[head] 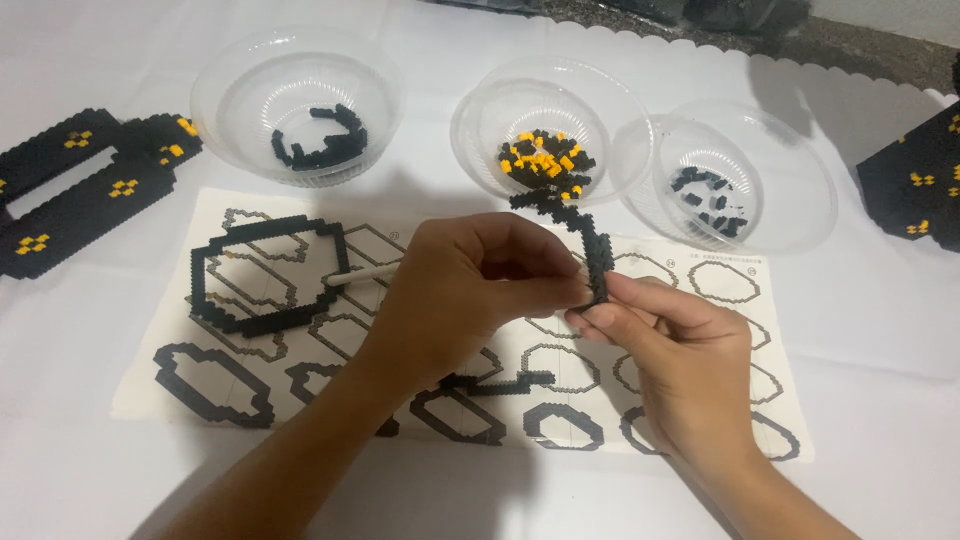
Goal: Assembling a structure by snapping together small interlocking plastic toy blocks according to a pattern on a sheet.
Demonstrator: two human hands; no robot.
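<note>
My left hand (pixel 465 290) and my right hand (pixel 665 345) meet above the printed instruction sheet (pixel 160 385), both gripping a curved strip of small black bricks (pixel 585 235) that rises between the fingertips. A thin white stick (pixel 360 273) juts out from under my left hand to the left. A finished black brick ring (pixel 270 275) lies on the sheet at the left. Another loose black brick strip (pixel 500 382) rests on the sheet beneath my left wrist.
Three clear plastic bowls stand behind the sheet: a left bowl (pixel 298 105) with black bricks, a middle bowl (pixel 545 125) with black and yellow bricks, a right bowl (pixel 740 180) with black bricks. Black-and-yellow built panels lie at far left (pixel 70 190) and far right (pixel 915 180).
</note>
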